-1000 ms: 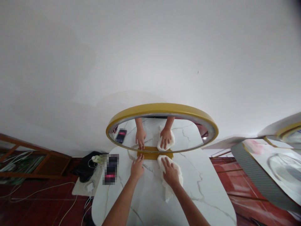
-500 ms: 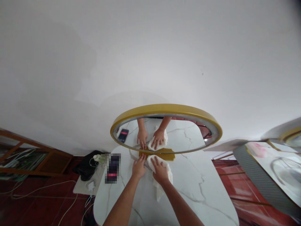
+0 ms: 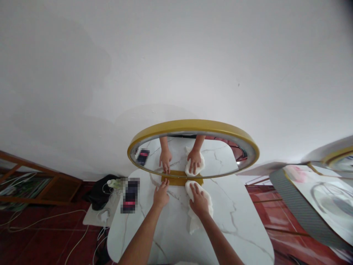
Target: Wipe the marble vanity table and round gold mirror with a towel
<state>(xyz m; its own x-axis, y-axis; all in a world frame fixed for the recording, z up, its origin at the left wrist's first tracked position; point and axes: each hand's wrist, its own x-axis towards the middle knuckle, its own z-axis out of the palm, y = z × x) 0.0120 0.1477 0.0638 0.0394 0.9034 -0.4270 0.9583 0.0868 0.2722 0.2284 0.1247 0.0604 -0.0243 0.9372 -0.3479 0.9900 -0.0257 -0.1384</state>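
Observation:
A white cloth [image 3: 207,206] lies crumpled on the marble-patterned tabletop [image 3: 237,224], its front end trailing toward me. My right hand [image 3: 199,200] presses down on it, fingers extended over its left side, and the cloth's far end touches the gold mirror base [image 3: 176,182]. At the base's left end rest the fingertips of my left hand [image 3: 161,195], which holds nothing, its fingers stretched forward. An oval mirror [image 3: 193,125] with a gold frame rises from the base. Both hands and the cloth are reflected in it.
A pixelated phone-like dark object [image 3: 130,195] lies on the table's left side. Beyond it are a black bag [image 3: 100,193], a white charger [image 3: 104,216] and loose cables. To the right stands another table [image 3: 300,206] with a grey ribbed side. A white wall [image 3: 176,66] closes off the back.
My right hand has slid the cloth to the right along the mirror base, away from my left hand. My left hand stays at the base's left end. The view has shifted slightly.

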